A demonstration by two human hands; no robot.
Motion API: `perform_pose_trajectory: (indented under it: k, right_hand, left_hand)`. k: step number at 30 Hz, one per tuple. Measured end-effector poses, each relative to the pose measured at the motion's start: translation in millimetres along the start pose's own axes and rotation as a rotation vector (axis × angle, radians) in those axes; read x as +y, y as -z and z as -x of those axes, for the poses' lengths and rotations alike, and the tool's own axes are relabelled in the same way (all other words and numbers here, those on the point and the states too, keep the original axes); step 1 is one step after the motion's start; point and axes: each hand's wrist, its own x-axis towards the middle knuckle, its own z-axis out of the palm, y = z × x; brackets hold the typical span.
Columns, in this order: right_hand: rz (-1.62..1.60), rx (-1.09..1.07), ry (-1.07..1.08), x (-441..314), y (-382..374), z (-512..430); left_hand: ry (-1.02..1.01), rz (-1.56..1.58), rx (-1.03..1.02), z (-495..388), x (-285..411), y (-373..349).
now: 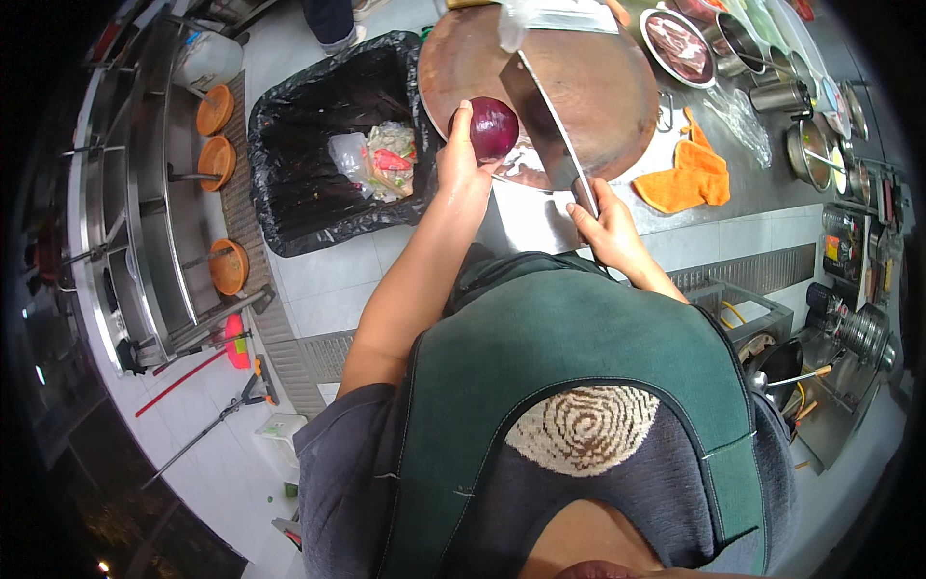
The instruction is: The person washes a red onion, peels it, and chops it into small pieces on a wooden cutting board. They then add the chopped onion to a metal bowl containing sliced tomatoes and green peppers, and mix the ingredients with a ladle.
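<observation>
My left hand (463,155) grips a glossy red onion (495,129) at the near left edge of a round wooden chopping block (600,79). Its thumb lies along the onion's left side; some of the fingers are hidden beneath it. In my right hand (609,223) is the handle of a cleaver (544,119). The broad steel blade points away from me, over the block and just right of the onion, without touching it. A second wide blade (575,16) lies at the block's far edge, beside a crumpled clear plastic bag (514,23).
Left of the block stands a bin lined with a black bag (282,159), holding food scraps (391,161). An orange cloth (687,174) lies on the steel counter (759,195) at right. Beyond it are a bowl of raw meat (678,47) and several metal pots. Another person's leg (329,22) shows at the top.
</observation>
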Motion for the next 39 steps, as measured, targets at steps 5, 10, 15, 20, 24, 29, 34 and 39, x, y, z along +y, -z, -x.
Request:
perform_pose_trajectory:
  k: [5,10,15,20,24,29,34,39]
  right_hand:
    - [0.169,-0.120,0.093,24.3,50.5,-10.0]
    - [0.219,-0.155,0.135,50.6,88.6,-38.2]
    - [0.050,-0.286,0.055,55.1,115.8,-61.0]
    - [-0.062,-0.302,-0.004,49.8,107.6,-64.9]
    - [0.007,-0.278,0.073,43.1,111.5,-70.2]
    - [0.275,-0.270,0.190,29.8,126.2,-76.6]
    - [0.278,-0.297,0.070,25.3,119.0,-72.6]
    - [0.397,-0.262,0.096,30.3,118.4,-75.2]
  left_hand:
    - [-0.004,-0.129,0.085,1.1,-38.8,-30.6]
    - [0.055,-0.192,0.104,1.7,-64.6,-44.1]
    - [-0.357,-0.387,0.049,-14.8,-76.3,-44.1]
    - [-0.420,-0.453,0.056,-24.4,-66.3,-45.8]
    - [-0.271,-0.618,-0.253,-2.9,-67.7,-53.5]
    - [-0.019,-0.176,0.001,12.6,-66.8,-61.3]
    - [-0.124,-0.400,0.027,10.3,-56.9,-51.5]
    - [-0.131,-0.477,-0.090,5.0,-50.6,-38.9]
